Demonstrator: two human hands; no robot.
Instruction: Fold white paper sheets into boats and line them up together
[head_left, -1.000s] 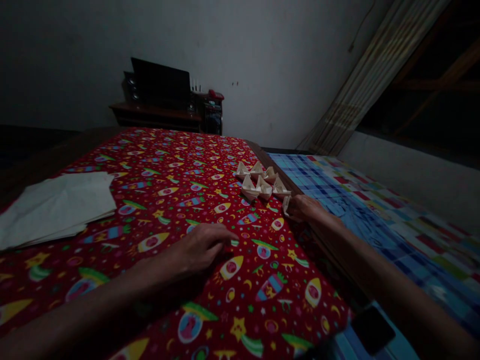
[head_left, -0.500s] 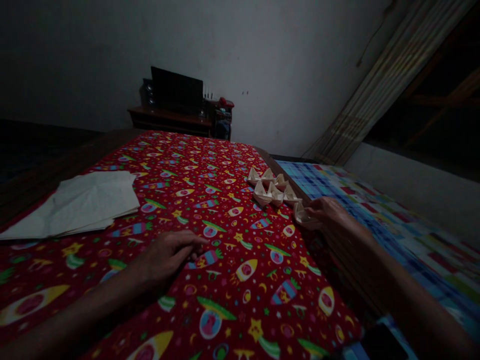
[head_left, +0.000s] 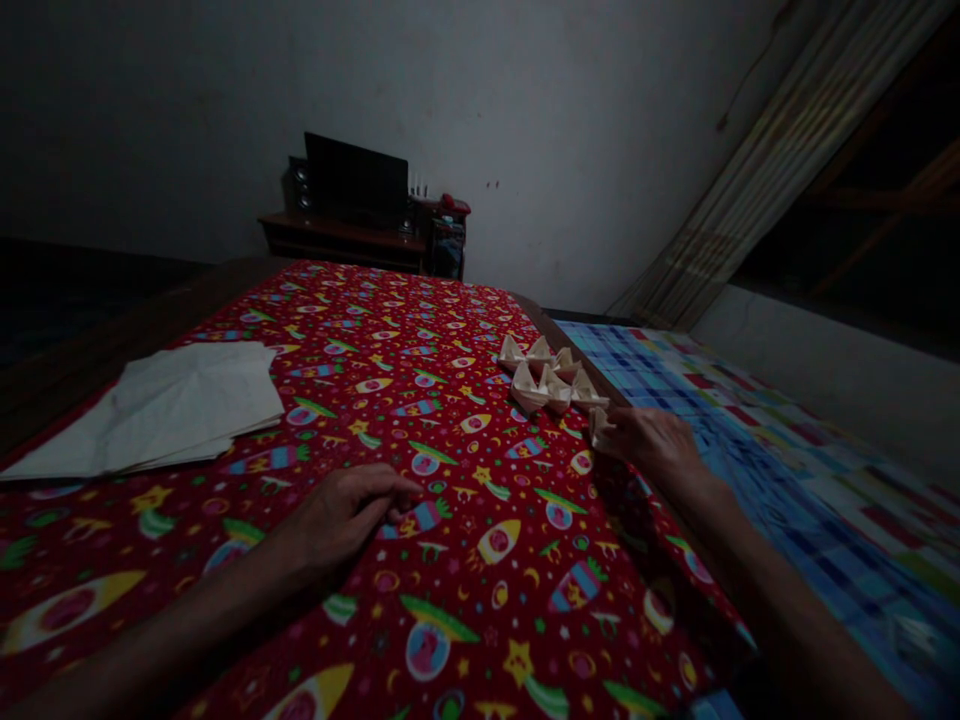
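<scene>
My right hand (head_left: 652, 440) pinches a folded paper boat (head_left: 601, 428) at the right edge of the red patterned cloth (head_left: 480, 600); the fingers hide part of the boat. Just beyond it stand several more folded paper boats (head_left: 531, 387), pale and pointed, grouped close together. My left hand (head_left: 360, 505) lies on the cloth near the middle, holding nothing, its index finger extended and the other fingers loosely bent. To the left of that hand rests a stack of pale paper sheets (head_left: 180, 405), creased and slightly uneven at the edges.
Dark wooden edging (head_left: 551, 335) borders the cloth. Beyond the right side lies a blue checked and colour-patched cover (head_left: 720, 420). A black screen (head_left: 356, 178) stands on a wooden desk (head_left: 337, 238) against the far wall. A curtain (head_left: 697, 235) hangs at right.
My right hand has turned and shifted slightly right, covering more of the paper boat it pinches. My left hand and the paper stack stay in place; the view has moved a little.
</scene>
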